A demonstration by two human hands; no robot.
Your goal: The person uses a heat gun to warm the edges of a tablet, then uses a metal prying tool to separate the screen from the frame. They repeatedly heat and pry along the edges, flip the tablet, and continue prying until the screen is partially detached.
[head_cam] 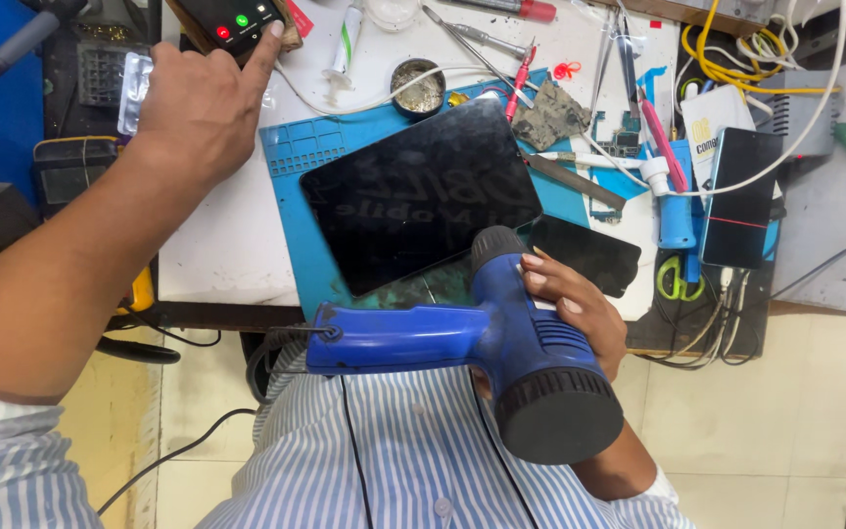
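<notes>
Blue heat gun with black nozzle, black tablet, blue work mat, blue-and-white striped shirt

Shirt with thin blue and white vertical stripes, short sleeve on left arm, bare forearms

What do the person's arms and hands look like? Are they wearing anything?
Both hands are bare, with no gloves, rings or watch showing. The left hand leads back along a long bare forearm to a sleeve with thin blue and white stripes. The right hand has short, plain nails, and its striped sleeve shows only at the bottom edge.
</notes>
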